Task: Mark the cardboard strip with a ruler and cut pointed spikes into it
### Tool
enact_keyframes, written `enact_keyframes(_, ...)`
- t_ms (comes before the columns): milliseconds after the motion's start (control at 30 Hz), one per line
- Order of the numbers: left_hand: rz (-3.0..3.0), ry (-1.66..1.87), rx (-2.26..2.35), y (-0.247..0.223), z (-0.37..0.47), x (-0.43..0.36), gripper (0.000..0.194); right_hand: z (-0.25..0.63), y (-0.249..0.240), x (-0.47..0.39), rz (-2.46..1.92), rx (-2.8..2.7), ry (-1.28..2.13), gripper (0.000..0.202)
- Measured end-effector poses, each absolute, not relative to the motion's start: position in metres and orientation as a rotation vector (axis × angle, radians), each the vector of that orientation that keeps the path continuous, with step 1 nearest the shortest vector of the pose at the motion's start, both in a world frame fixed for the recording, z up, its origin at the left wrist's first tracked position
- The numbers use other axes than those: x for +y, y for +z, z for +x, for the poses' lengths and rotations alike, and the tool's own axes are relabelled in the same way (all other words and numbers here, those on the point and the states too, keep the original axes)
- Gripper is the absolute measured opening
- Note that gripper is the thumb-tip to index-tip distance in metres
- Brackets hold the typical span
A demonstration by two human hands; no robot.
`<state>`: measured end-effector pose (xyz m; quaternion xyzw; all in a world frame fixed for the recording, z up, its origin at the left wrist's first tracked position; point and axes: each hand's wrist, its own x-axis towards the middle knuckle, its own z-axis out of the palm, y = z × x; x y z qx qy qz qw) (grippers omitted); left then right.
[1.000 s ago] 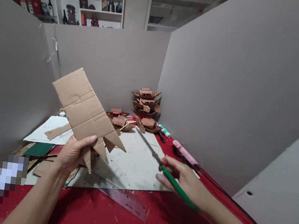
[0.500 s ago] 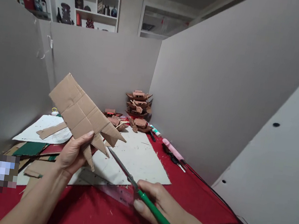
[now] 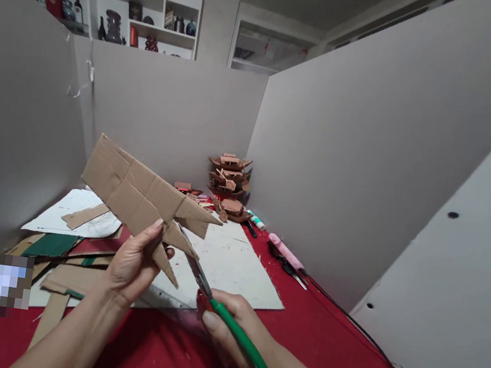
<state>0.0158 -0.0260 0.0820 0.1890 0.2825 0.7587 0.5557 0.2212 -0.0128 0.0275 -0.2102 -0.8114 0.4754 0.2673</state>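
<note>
My left hand (image 3: 138, 260) grips a piece of brown cardboard (image 3: 136, 188) by its lower edge, thumb on the near face. Pointed strips fan out from the cardboard's right end, and it is held tilted in the air. In my right hand (image 3: 235, 327) is a pair of scissors (image 3: 243, 337) with green handles. Their blades reach up to the left, among the pointed strips; the tips are partly hidden behind the cardboard. I cannot tell how far the blades are apart.
A white board (image 3: 243, 268) lies on the red cloth (image 3: 296, 347). Cardboard scraps (image 3: 72, 279) and a drawn sheet (image 3: 49, 209) are at the left. Small model boats (image 3: 228, 176) stand stacked at the back. A pink-handled tool (image 3: 284, 249) with a cable lies right, beside the grey partition (image 3: 343, 161).
The cardboard has turned flatter and shifted a little right with my left hand. The scissors have moved left and up, their blades now in among the strips.
</note>
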Motion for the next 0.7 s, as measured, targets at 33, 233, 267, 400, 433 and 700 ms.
enact_keyframes(33, 0.453, 1.791, 0.660, 0.082, 0.016, -0.026, 0.010, 0.220, 0.027, -0.014, -0.565, -2.160, 1.326, 0.049)
enact_keyframes(233, 0.464, 1.771, 0.655, 0.082, 0.018, -0.026, 0.009, 0.215, 0.020, -0.017, -0.549, -1.948, 1.605, 0.054)
enact_keyframes(267, 0.463, 1.768, 0.658, 0.082, 0.018, -0.026, 0.009, 0.215, 0.020, -0.018, -0.533, -1.928, 1.644, 0.056)
enact_keyframes(400, 0.466, 1.756, 0.677, 0.082, 0.018, -0.026, 0.009, 0.216, 0.023, -0.018, -0.477, -1.855, 1.769, 0.058)
enact_keyframes(433, 0.471, 1.754, 0.682, 0.082, 0.018, -0.027, 0.009, 0.216, 0.024, -0.018, -0.466, -1.835, 1.798, 0.057)
enact_keyframes(700, 0.575, 1.797, 0.714, 0.081, 0.022, -0.028, 0.016, 0.231, 0.035, -0.016, -0.501, -1.930, 1.809, 0.057)
